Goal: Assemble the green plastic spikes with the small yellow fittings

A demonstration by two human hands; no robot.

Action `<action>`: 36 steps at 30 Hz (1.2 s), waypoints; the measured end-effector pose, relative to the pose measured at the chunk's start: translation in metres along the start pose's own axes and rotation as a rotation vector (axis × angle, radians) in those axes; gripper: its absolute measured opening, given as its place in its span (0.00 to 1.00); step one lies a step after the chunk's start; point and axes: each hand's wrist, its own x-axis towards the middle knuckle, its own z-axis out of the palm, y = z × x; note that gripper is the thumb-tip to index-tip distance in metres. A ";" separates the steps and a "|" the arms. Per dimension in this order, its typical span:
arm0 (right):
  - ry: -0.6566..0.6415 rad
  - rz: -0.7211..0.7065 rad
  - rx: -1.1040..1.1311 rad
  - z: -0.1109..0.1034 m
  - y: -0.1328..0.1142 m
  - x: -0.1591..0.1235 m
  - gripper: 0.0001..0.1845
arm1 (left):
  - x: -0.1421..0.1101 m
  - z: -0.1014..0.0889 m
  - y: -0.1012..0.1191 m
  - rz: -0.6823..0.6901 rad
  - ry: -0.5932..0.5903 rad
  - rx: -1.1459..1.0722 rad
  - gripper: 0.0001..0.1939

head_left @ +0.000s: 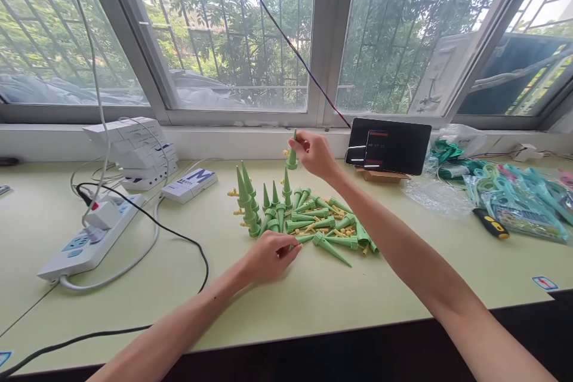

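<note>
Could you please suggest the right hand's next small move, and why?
Probably lower the green spike beside the upright spikes: the right hand holds it raised with its tip upward, and those others stand the same way, to the left of the loose pile.

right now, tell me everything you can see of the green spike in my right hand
The spike is light green and looks like plastic, with a narrow tapering body and a wider base. A small yellow piece juts from its side, toward the picture's left. It is roughly upright, tip up, pinched by the fingers of the right hand. Its base shows just above the tip of a standing spike; whether they touch is unclear.
</note>
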 end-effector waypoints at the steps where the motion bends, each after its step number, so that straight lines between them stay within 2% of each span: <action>1: -0.010 -0.009 -0.017 0.002 0.001 0.006 0.14 | 0.000 0.000 -0.001 0.005 -0.005 0.010 0.12; 7: -0.053 -0.039 -0.060 0.017 0.012 0.021 0.13 | -0.002 0.001 -0.004 0.040 -0.022 0.057 0.14; 17: -0.121 -0.017 -0.062 0.036 0.026 0.011 0.16 | -0.002 0.003 -0.005 0.065 -0.007 0.088 0.12; 23: -0.162 0.006 -0.081 0.042 0.026 0.001 0.18 | -0.003 0.003 -0.005 0.084 0.002 0.100 0.12; 36: -0.134 0.005 -0.079 0.044 0.033 -0.010 0.16 | -0.003 0.003 -0.004 0.085 -0.010 0.101 0.13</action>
